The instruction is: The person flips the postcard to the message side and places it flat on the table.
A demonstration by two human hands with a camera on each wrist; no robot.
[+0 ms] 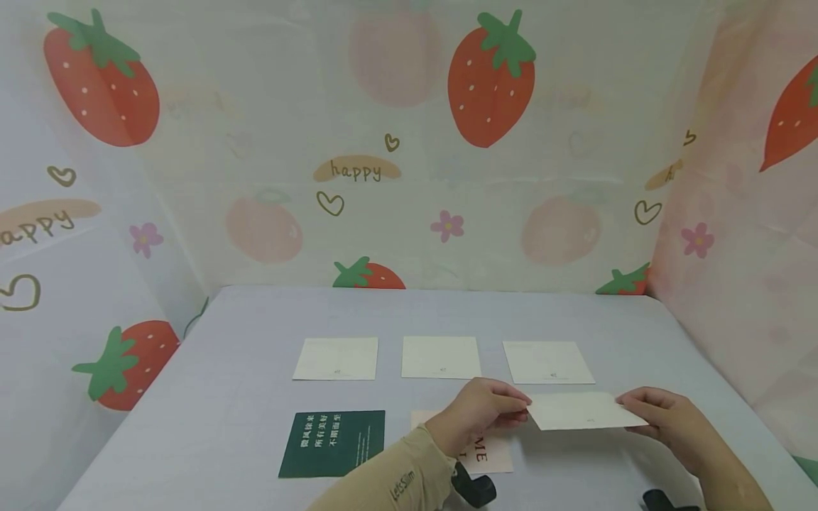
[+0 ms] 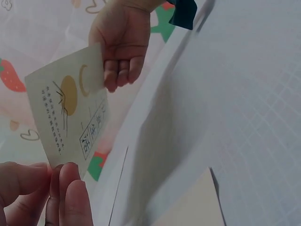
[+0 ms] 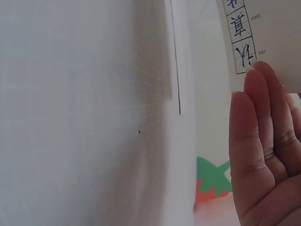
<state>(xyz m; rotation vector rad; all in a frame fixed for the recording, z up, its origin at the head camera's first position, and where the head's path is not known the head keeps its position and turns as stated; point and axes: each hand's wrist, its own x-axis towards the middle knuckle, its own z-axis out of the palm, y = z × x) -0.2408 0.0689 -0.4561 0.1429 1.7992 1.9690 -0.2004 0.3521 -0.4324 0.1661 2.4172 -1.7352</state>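
Gently now: your left hand [image 1: 476, 417] and right hand [image 1: 667, 426] each pinch one end of the cream card [image 1: 578, 411], raised between them; use light, even pressure from both so it won't bow.

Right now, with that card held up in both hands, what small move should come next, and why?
Probably lower the card onto the table, right of the pale pink card. The left hand and right hand hold it by opposite ends, raised, and bare tabletop shows below it, so it could lie flat there.
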